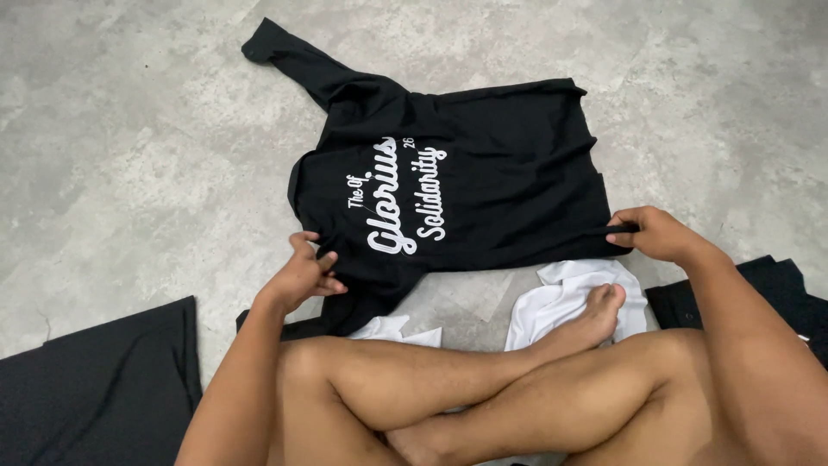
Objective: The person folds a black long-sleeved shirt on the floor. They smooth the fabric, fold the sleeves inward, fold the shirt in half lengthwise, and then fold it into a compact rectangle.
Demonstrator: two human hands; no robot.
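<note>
a black shirt with white lettering is spread flat on the grey floor, directly ahead of the crossed legs. its near edge is gripped at both ends: the left hand is pinched on the fabric at the shoulder end, near the lower sleeve, and the right hand is closed on the hem corner. the shirt's long axis runs left to right, collar end toward the left hand, and one sleeve is stretched away to the far left. both hands lie about equally close to the shirt. white cloth is bunched by the foot, just below the shirt's near edge, and dark cloth lies at the left.
</note>
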